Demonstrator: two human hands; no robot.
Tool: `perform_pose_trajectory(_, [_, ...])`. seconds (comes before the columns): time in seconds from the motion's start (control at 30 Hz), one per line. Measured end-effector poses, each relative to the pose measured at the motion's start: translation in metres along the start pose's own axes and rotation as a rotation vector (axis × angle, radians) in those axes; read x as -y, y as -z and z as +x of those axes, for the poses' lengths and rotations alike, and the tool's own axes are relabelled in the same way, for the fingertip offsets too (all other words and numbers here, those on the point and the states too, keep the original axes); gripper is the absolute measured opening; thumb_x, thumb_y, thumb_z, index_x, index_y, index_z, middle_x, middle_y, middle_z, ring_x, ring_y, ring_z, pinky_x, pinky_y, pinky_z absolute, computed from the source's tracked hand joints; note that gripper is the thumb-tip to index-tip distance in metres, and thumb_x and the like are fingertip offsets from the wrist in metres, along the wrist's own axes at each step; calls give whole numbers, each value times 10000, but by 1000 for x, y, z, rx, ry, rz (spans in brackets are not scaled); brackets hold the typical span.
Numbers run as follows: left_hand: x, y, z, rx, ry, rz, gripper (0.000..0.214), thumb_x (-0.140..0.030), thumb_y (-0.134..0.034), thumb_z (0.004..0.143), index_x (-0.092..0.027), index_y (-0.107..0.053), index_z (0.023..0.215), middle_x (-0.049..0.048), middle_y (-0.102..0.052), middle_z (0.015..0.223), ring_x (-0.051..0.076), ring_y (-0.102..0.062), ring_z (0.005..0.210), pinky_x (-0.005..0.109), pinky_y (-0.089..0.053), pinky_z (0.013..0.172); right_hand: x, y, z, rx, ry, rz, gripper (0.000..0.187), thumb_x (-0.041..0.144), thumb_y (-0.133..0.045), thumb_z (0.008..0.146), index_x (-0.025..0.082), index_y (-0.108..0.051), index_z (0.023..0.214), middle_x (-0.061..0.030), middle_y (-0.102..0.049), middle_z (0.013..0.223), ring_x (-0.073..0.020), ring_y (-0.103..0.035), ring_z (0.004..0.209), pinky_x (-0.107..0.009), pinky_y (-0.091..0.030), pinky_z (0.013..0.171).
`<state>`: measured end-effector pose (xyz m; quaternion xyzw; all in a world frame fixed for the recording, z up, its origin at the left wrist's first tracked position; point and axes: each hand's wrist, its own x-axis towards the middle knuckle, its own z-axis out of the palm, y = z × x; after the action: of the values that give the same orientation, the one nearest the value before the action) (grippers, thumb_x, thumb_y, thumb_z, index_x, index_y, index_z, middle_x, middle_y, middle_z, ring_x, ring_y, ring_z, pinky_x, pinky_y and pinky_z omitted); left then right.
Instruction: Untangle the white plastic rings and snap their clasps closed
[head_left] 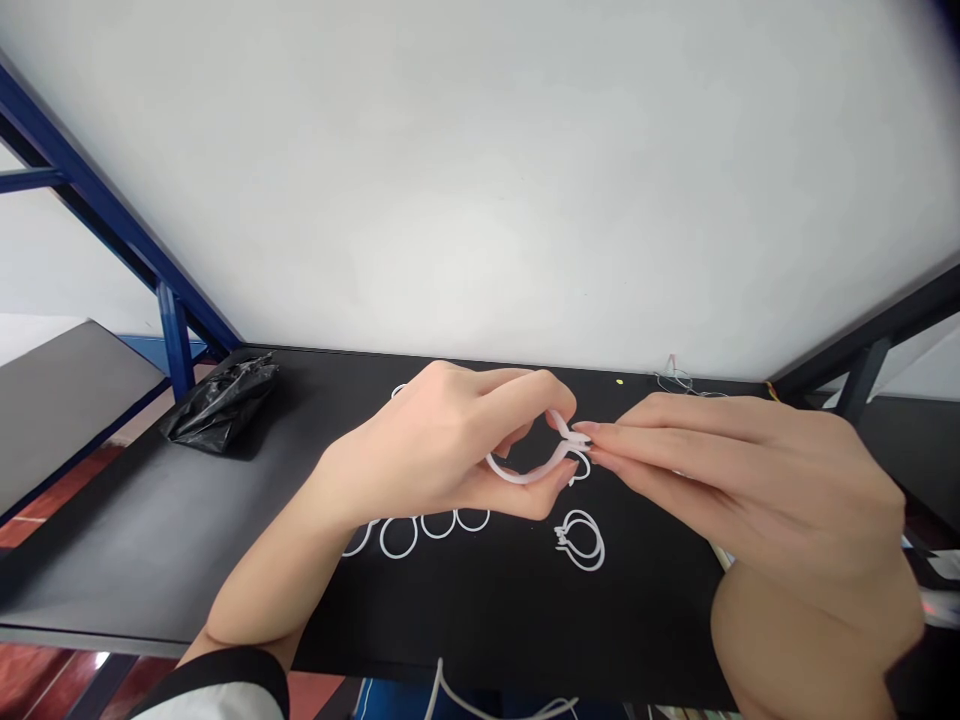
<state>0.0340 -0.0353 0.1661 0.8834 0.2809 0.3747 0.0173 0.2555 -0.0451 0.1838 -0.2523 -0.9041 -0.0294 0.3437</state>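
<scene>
My left hand point(457, 450) curls over a white plastic ring point(529, 470), pinching it between thumb and forefinger above the black table point(150, 530). From the right, my right hand point(735, 480) reaches in with its fingers pressed together on the ring's open clasp end. Under the left hand a row of closed white rings point(427, 528) lies on the table. A further white ring point(581, 540) lies just below the held one.
A crumpled black plastic bag point(225, 405) sits at the table's back left, by a blue metal frame point(176, 340). Thin wires point(679, 382) lie at the back right against the white wall. A white cord point(480, 700) hangs at the table's front edge.
</scene>
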Motion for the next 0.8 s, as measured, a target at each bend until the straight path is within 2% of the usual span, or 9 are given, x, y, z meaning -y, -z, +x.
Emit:
perform_pose_trajectory(0.13, [0, 0, 0, 6, -1, 0, 92, -274, -557, 844, -189, -534, 873, -73, -504, 579, 48, -420, 449, 162, -324, 432, 2, -2, 0, -4, -40, 55, 223, 163, -522, 945, 262, -705, 1025, -24, -717, 825, -151, -686, 696, -260, -591, 600])
perform_pose_trajectory(0.57, [-1, 1, 1, 16, -22, 7, 52, -241, -534, 843, -193, -515, 850, -72, -491, 586, 48, -412, 452, 167, -308, 422, 4, -2, 0, 66, -92, 118, 147, 263, -622, 897, 286, -716, 1008, -20, -711, 819, -166, -690, 712, -261, -595, 604])
perform_pose_trajectory(0.8, [-1, 1, 1, 8, -20, 1, 55, -238, -548, 834, -197, -512, 832, -69, -505, 587, 52, -394, 446, 172, -312, 420, 0, -6, -3, 14, -46, 50, 217, 187, -510, 954, 264, -711, 930, -10, -672, 714, -146, -641, 632, -267, -544, 525])
